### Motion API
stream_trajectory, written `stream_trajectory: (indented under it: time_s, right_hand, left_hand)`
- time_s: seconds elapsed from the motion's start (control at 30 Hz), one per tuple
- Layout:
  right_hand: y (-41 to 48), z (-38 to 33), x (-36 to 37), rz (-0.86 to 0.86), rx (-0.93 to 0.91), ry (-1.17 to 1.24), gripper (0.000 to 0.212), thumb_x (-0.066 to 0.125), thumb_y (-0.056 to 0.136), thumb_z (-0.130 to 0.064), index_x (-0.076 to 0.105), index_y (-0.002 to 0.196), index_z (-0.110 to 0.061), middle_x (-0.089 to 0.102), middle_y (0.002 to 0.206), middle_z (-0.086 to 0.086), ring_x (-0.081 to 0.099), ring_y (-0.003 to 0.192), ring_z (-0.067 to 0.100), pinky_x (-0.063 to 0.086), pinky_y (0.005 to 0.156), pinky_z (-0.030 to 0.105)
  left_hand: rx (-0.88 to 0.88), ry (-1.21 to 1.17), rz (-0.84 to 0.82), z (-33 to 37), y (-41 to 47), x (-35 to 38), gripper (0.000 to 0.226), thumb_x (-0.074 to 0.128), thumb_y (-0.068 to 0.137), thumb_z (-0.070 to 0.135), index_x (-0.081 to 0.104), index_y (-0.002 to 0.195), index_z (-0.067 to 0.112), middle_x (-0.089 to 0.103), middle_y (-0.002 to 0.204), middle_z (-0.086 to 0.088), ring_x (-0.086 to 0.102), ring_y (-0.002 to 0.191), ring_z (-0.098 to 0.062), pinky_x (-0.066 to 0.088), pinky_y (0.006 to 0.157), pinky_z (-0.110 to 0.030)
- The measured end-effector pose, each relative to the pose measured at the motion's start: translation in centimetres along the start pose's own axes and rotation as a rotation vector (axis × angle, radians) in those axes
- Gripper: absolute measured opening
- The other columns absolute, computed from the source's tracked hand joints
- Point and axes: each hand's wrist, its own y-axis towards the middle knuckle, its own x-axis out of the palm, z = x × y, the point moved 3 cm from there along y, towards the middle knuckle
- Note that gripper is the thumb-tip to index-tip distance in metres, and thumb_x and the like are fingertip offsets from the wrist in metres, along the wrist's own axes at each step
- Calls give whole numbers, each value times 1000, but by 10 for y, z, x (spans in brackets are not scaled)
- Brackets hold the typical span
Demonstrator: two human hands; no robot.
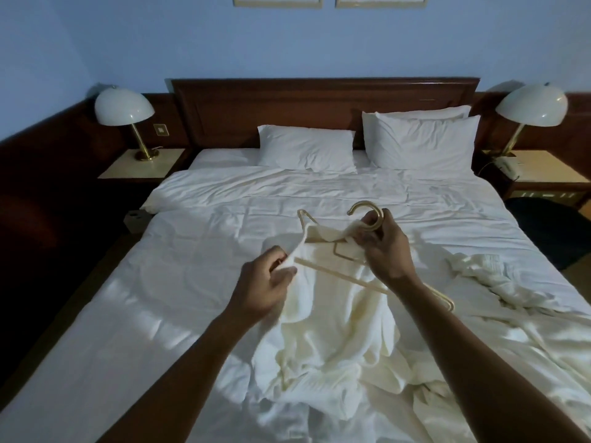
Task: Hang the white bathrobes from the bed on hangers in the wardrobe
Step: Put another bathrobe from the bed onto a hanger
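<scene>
A white bathrobe (335, 330) hangs in front of me over the bed (192, 251), partly draped on a gold hanger (348, 276). My right hand (387, 247) grips the hanger at the base of its curved hook, which sticks up above my fingers. My left hand (268, 282) pinches the robe's edge near the hanger's left shoulder. The hanger's far left tip pokes out above the cloth. A second white bathrobe (489, 276) lies crumpled on the bed to the right. The wardrobe is out of view.
Three white pillows (307, 148) lean against the dark wooden headboard (319, 103). A domed lamp (123, 113) stands on the left nightstand, and another lamp (531, 107) with a telephone (508, 164) on the right one. A dark chair (550, 231) sits beside the bed's right edge.
</scene>
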Motion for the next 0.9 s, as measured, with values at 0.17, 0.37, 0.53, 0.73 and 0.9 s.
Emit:
stream_trajectory:
  time_s: [0.17,0.37,0.53,0.73,0.9]
  right_hand:
    - [-10,-5,10,-171,-48,81,26,71,86,-6,55,91,-25,65,80,-3,61,78,20,52,76,46]
    - [-11,-19,17,-275,-110,201,21,74,86,-11,57,91,-22,61,79,-4,57,75,14,50,71,43]
    - [-1,-29,14,-391,-81,132,30,79,77,-32,59,98,-25,66,88,13,61,76,23,51,71,48]
    - [14,-9,-11,-790,-39,-266,19,72,92,-48,71,89,-30,66,77,-17,58,71,-3,43,70,23]
    - [14,31,-34,-874,82,-494,39,70,71,-68,72,72,-29,62,66,-14,54,63,4,41,67,28]
  left_hand:
    - [46,29,-224,-2,0,14,15,79,86,26,65,83,20,65,77,6,59,70,-3,44,67,-28]
    - [161,421,-162,9,33,-1,47,71,86,55,56,118,23,61,112,5,57,108,-18,44,92,-37]
    - [41,157,-358,2,44,6,26,68,95,49,70,106,25,74,98,10,67,91,-2,51,82,-27]
    - [170,265,-312,16,62,-17,32,80,88,32,54,68,31,59,66,14,59,67,-2,39,60,-23]
    - [135,333,-334,14,67,-36,35,77,87,48,61,75,20,62,70,5,60,70,-8,41,61,-28]
